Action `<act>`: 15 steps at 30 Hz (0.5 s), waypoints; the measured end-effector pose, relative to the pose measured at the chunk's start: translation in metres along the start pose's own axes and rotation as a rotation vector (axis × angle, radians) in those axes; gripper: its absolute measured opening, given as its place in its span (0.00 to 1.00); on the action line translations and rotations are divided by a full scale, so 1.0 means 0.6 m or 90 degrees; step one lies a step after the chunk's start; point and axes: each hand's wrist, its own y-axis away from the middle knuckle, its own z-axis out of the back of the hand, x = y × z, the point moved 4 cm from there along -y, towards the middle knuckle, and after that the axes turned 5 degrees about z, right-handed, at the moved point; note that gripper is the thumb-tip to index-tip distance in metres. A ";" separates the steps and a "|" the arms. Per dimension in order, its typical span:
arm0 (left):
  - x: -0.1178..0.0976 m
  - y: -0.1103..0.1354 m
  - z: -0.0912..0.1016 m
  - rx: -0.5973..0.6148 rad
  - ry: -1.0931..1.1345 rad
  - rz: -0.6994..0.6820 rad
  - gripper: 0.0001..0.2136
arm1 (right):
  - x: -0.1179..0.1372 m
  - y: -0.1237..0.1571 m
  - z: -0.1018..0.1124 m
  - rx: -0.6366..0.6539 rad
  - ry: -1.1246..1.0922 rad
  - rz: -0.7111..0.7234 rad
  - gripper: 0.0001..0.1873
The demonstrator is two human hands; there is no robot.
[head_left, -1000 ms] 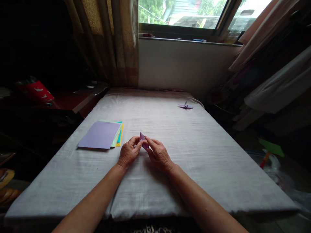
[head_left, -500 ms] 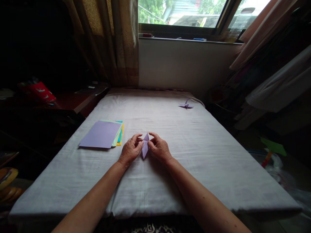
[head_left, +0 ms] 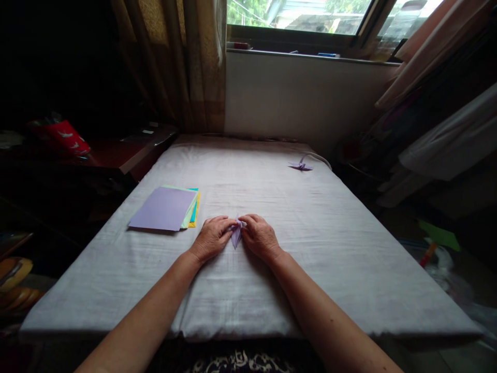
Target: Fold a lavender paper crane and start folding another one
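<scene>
A small folded purple paper piece (head_left: pixel 236 234) lies on the white cloth-covered table (head_left: pixel 295 248), pinched between both hands. My left hand (head_left: pixel 212 239) presses on its left side with curled fingers. My right hand (head_left: pixel 260 235) grips its right side, fingertips meeting at the top of the paper. Both hands rest low on the cloth. Most of the paper is hidden under the fingers.
A stack of coloured paper sheets (head_left: pixel 166 209), purple on top, lies left of my hands. A finished purple paper crane (head_left: pixel 300 166) sits at the far right of the table. A dark side table (head_left: pixel 128 150) stands to the left, hanging clothes at right.
The paper was held up off the cloth a second ago; now both hands have lowered it flat and closed over it. The view shifted slightly downward.
</scene>
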 end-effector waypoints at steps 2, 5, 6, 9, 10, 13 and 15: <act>0.001 0.000 0.000 -0.001 -0.004 0.000 0.15 | 0.003 0.003 0.004 0.008 0.012 0.018 0.15; 0.002 0.000 -0.001 0.001 -0.006 0.000 0.15 | 0.006 0.006 0.008 0.021 0.021 0.031 0.11; 0.002 0.000 -0.001 0.002 -0.006 0.000 0.15 | 0.006 0.006 0.009 0.024 0.022 0.032 0.11; 0.002 0.000 -0.001 0.006 -0.004 0.000 0.15 | 0.006 0.005 0.010 0.034 0.029 0.040 0.11; 0.002 0.000 -0.001 0.007 -0.004 0.001 0.15 | 0.006 0.004 0.011 0.040 0.033 0.045 0.12; 0.001 0.000 0.001 0.009 -0.002 0.004 0.15 | 0.005 0.004 0.011 0.068 0.053 0.062 0.13; 0.001 0.000 0.001 0.010 0.000 0.005 0.15 | 0.004 0.003 0.011 0.085 0.062 0.070 0.14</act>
